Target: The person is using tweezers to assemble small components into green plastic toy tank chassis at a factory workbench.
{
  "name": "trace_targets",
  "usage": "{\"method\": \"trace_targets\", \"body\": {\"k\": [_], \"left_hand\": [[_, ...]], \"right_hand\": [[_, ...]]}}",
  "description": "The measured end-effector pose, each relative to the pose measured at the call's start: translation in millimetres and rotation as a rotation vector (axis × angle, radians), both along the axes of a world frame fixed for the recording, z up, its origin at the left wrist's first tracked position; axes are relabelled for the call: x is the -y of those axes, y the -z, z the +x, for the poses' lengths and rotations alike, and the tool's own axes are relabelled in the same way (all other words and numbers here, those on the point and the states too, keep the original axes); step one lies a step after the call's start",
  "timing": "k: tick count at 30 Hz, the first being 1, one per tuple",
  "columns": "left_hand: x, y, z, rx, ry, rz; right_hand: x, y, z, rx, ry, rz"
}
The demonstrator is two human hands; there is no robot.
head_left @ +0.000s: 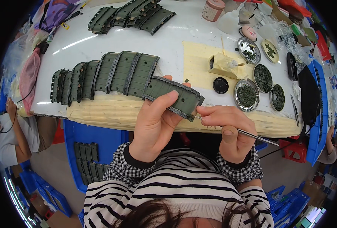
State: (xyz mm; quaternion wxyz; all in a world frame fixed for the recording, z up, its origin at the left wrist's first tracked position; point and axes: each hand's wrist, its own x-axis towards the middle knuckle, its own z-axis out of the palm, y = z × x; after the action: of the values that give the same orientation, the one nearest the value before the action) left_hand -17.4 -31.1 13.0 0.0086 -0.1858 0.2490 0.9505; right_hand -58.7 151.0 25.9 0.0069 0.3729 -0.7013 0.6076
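My left hand (157,117) is closed round a curved dark-green ribbed part (176,98) with grey textured strips along its long edges and a small round hole. Its thumb lies on the top face. A slim metal hand tool (252,135), like tweezers or a pick, is held in my right hand (233,127). The tool's tip meets the near right corner of the green part; what it touches there is too small to make out. Left of my hands, a row of similar green parts (126,74) lies overlapping on the table.
More green parts (132,17) lie at the back. To the right stand metal dishes of small dark-green pieces (246,95), a yellow block (227,65) and a black round cap (220,85). Cream padding (100,110) covers the table's front edge. A blue tray (73,152) holds parts below.
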Motion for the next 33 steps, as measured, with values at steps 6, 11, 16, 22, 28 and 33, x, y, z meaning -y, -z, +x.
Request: {"method": "trace_targets", "body": {"k": [6,11,16,22,28,33], "left_hand": [[0.5,0.9,-0.4,-0.008,0.024,-0.01],[0.0,0.8,0.5,0.0,0.005,0.001],[1.8,1.3,-0.6,-0.003,0.035,-0.015],[1.2,1.6,0.3,-0.008,0.02,-0.007],[1.4,4.0,3.0,-0.034,0.011,0.011],[1.1,4.5,2.4,-0.032,0.001,0.001]], "right_hand": [[-0.3,-0.8,-0.1,0.011,-0.008,-0.002],[-1.9,-4.7,1.3,0.006,-0.015,0.049],[-2.3,-7.6,0.4,-0.059,-0.031,0.108],[-2.3,1.2,3.6,-0.1,-0.035,0.064],[-1.3,2.7,5.5,-0.11,-0.04,0.047],[-1.0,1.9,4.9,-0.114,-0.046,0.045]]}}
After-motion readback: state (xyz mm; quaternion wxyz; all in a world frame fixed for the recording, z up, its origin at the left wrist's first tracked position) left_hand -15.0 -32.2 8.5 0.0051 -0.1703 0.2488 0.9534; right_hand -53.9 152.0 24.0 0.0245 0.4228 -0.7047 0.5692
